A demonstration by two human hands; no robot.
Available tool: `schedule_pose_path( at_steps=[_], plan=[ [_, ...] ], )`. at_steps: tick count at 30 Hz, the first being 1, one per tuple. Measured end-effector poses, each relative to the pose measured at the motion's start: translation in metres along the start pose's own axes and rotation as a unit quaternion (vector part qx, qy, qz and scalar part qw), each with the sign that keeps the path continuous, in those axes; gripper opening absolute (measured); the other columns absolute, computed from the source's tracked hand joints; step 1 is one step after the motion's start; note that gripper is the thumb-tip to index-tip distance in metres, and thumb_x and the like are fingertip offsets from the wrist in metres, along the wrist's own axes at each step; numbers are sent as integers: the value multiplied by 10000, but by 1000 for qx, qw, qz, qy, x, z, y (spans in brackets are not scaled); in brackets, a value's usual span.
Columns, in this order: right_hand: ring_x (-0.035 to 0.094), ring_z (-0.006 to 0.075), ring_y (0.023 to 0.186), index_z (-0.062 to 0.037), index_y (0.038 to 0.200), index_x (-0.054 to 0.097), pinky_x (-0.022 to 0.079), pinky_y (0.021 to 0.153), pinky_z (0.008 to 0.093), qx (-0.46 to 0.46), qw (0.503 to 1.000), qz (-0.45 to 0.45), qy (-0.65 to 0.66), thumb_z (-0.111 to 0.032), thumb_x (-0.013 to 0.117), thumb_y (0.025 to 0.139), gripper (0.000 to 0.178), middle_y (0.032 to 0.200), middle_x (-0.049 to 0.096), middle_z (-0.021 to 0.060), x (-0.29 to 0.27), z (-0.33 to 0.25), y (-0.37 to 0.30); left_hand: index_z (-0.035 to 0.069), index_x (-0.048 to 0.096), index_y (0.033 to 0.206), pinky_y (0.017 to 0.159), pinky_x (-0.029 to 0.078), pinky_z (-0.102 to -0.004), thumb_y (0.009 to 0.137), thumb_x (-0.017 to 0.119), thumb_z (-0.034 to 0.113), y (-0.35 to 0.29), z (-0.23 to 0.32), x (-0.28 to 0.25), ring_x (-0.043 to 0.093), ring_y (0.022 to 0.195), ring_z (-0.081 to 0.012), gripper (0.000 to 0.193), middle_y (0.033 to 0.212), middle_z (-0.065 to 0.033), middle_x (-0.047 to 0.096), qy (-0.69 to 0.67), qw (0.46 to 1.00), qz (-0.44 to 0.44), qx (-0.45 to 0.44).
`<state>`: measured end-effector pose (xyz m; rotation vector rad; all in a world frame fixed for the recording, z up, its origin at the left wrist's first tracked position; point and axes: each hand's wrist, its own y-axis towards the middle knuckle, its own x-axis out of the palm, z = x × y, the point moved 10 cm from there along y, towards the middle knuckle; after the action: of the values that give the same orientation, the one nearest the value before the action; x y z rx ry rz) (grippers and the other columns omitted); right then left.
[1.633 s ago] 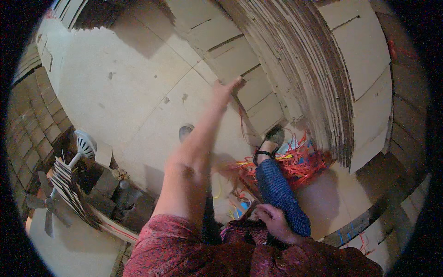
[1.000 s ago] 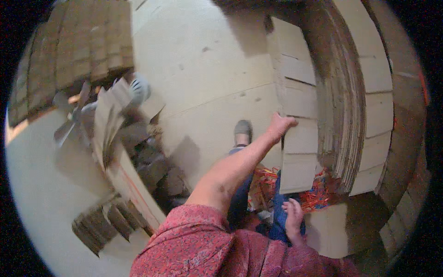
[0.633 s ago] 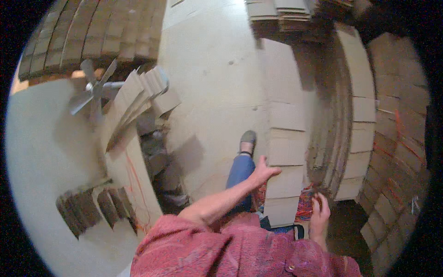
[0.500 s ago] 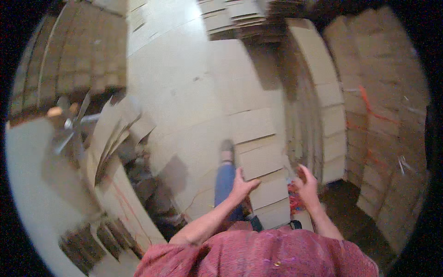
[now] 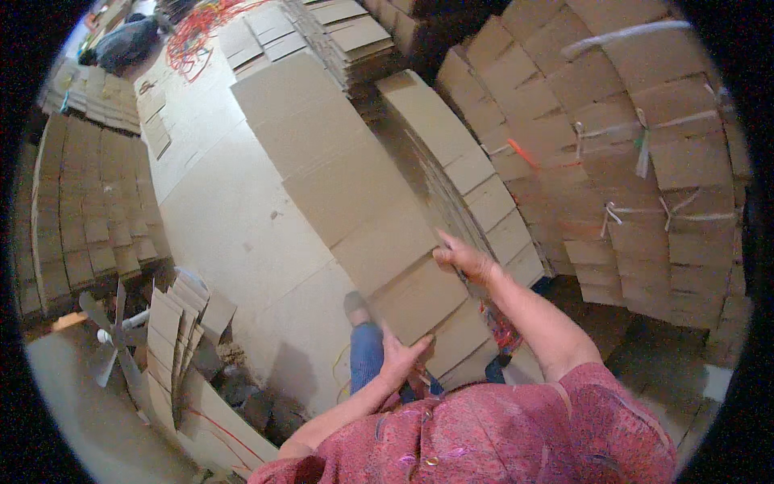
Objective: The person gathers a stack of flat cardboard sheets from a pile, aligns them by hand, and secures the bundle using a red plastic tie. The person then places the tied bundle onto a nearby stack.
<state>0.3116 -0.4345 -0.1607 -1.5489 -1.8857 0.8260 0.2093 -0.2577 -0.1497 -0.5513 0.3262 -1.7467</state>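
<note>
Cardboard sheet (image 5: pixel 355 194) gripped by both hands.

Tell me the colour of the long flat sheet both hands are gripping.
The cardboard sheet is plain brown, clearest in the head view.

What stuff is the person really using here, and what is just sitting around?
In use:
left hand on the near edge of the flat cardboard sheet
right hand gripping that sheet's right edge
stack of flattened boxes beside it

Just lying about:
fan
tied cardboard bundles
orange string on the floor
</note>
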Motion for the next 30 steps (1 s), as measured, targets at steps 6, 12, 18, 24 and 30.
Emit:
schedule_pose_path(
  at_steps=[6, 12, 18, 24, 30],
  plan=[
    [472, 196, 1077, 11, 1386, 287, 389, 926, 305, -114, 987, 82, -74, -265, 704, 646, 893, 1259, 464, 122, -73, -39, -18, -53, 534, 1032, 798, 473, -334, 726, 762, 238, 20, 9, 66, 585, 891, -213, 480, 993, -124, 619, 23, 988, -111, -101],
    [463, 210, 1139, 0, 1336, 394, 337, 991, 313, -161, 961, 177, -138, -206, 691, 605, 816, 1262, 497, 99, -155, -34, -49, -56, 506, 1107, 875, 451, -332, 712, 771, 236, 52, -19, 157, 559, 988, -213, 558, 1094, -139, 587, 158, 944, -285, -44],
    [529, 188, 1038, -28, 1322, 437, 411, 925, 317, -199, 960, 183, -77, -273, 730, 628, 793, 1177, 566, 102, -233, -17, -18, -40, 451, 1190, 907, 435, -348, 717, 757, 289, 112, -57, 213, 549, 1034, -228, 653, 1143, -150, 564, 104, 960, -237, -103],
    [514, 186, 1063, -39, 1336, 420, 410, 919, 322, -195, 947, 227, -114, -302, 718, 693, 755, 1191, 558, 88, -274, 7, 15, -9, 338, 1285, 961, 398, -350, 690, 773, 296, 160, -85, 243, 496, 1117, -252, 798, 1219, -155, 508, 72, 956, -267, -95],
    [526, 248, 1090, -14, 1323, 411, 395, 943, 343, -147, 955, 221, -130, -265, 651, 766, 657, 1215, 549, 150, -262, 1, 39, -23, 289, 1296, 987, 369, -347, 649, 793, 274, 195, -108, 232, 469, 1146, -262, 873, 1216, -168, 490, -49, 979, -169, -99]
  ],
)
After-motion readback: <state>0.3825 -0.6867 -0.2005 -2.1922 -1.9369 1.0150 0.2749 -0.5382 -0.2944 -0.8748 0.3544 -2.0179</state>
